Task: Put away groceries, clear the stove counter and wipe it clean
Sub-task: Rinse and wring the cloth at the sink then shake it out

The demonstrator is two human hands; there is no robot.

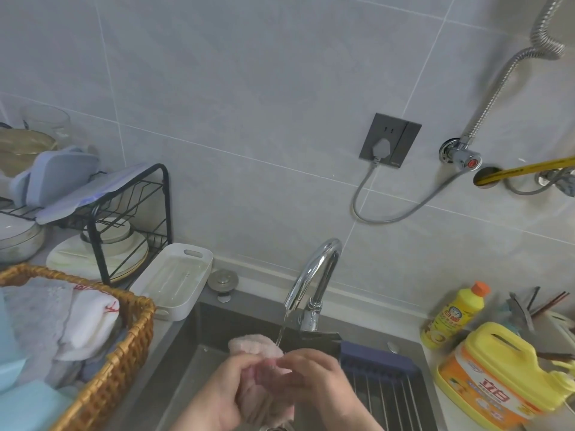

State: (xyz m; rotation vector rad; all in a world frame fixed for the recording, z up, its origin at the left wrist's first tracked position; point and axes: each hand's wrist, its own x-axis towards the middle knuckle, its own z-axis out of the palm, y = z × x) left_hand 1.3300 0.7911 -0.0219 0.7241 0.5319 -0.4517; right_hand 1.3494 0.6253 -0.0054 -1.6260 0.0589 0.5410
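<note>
A curved chrome faucet (314, 275) stands at the back of a dark steel sink (193, 368) and runs a thin stream of water into it. On the counter to the left sit a woven wicker basket (137, 337) piled with folded cloths, a white plastic tray (174, 281) just beside the sink's corner, and a black wire dish rack (161, 194) holding plates. A dark blue slatted drain rack (373, 359) spans the sink's right part, close to the right hand (317, 381). Further right stand a small yellow dish-soap bottle with an orange cap (451, 318) and a large yellow detergent jug (497, 368).

A fluffy pink cloth (255, 342) is over the sink basin, under the stream. The left hand (227, 390) and the right hand both curl their fingers round it, pressed together at its middle; one end bunches up above the knuckles, the other hangs down between the wrists.
</note>
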